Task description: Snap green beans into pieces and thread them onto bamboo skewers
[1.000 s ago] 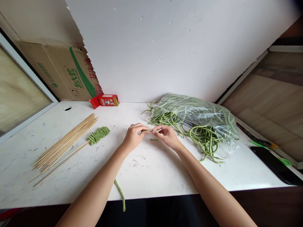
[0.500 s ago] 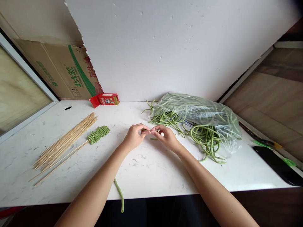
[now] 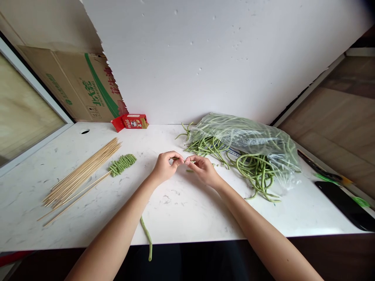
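Note:
Over the middle of the table, my left hand is closed in a pinch on a thin green long bean, mostly covered by the fingers. Just beside it, my right hand pinches a short bit of long bean, hardly visible between thumb and fingers. The fingertips of both hands nearly meet. Under the right hand lie cut bean pieces, partly hidden. A length of long bean shows beside my left forearm and hangs over the table's front edge. To the left lies a skewer threaded with bean pieces.
A bundle of bamboo skewers lies at the left. Long beans spill from a clear plastic bag at the right. A red box is at the back; a black phone-like slab lies far right, near scissors-like handles.
My fingertips have drawn slightly apart, and the green strip that spanned both hands no longer shows between them. The view has shifted a little; the other things lie as before.

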`<state>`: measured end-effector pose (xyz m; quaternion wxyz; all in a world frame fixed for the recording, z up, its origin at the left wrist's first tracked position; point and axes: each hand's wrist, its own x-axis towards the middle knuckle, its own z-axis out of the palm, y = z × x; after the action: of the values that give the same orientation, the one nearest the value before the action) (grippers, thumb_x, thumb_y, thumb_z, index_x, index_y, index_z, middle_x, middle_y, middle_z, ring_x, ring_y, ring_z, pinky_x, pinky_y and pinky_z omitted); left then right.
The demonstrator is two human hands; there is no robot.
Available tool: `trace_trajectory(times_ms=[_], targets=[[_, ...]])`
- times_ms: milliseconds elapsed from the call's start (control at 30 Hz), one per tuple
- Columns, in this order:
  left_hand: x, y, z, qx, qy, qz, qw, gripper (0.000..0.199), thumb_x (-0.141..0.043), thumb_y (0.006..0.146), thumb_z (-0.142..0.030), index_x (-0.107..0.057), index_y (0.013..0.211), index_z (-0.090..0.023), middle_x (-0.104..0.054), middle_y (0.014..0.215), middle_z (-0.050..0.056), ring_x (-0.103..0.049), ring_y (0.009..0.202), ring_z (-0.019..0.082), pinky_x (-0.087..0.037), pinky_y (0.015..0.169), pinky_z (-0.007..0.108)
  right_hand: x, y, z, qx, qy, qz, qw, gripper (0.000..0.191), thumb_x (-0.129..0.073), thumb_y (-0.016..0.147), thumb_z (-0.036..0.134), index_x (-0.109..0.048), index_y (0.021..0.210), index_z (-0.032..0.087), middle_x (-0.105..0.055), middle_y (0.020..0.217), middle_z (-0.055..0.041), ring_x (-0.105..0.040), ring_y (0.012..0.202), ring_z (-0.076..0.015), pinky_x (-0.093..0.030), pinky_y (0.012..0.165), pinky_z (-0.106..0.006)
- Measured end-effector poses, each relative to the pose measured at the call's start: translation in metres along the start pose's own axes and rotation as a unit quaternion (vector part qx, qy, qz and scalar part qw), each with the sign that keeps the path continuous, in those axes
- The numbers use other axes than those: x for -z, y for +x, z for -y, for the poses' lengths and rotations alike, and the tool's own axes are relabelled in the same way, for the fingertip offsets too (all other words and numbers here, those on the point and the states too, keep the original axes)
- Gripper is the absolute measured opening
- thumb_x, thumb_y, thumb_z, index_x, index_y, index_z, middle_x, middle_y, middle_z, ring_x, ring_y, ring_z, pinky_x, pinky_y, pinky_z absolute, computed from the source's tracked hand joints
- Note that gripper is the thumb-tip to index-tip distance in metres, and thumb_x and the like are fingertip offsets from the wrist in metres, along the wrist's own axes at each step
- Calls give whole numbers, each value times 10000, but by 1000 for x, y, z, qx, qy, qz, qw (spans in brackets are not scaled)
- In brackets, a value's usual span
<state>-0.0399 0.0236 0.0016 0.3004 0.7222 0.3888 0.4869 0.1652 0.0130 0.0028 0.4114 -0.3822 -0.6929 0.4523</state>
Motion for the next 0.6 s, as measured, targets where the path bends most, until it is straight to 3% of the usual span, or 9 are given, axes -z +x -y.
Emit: trace_trajectory(times_ms=[267, 433, 600], targets=[[2, 1, -4, 7, -43, 20, 999, 120, -698, 905, -203, -737, 794, -178, -763, 799, 38, -707, 785, 171, -555, 784, 283, 2, -2, 3, -32, 124, 58, 990, 398, -728, 908, 617, -725, 939, 220, -617, 830, -19, -549, 757, -170, -479, 745, -312], [0, -1, -7, -5, -37, 39, 999, 119, -696, 905, -176, -748, 798, -177, -767, 807, 35, -704, 791, 168, -541, 789, 281, 1, -1, -3, -25, 153, 42, 987, 408, -821, 824, 601, -710, 890, 214, -603, 805, -20, -537, 749, -177, -480, 749, -331], [-2, -2, -11, -15, -26, 44, 999, 129, -694, 891, -136, -756, 784, -172, -774, 807, 37, -702, 778, 162, -529, 771, 271, -1, 0, -11, -6, 168, 25, 986, 318, -840, 841, 497, -718, 862, 204, -601, 807, -19, -537, 750, -170, -461, 741, -330]])
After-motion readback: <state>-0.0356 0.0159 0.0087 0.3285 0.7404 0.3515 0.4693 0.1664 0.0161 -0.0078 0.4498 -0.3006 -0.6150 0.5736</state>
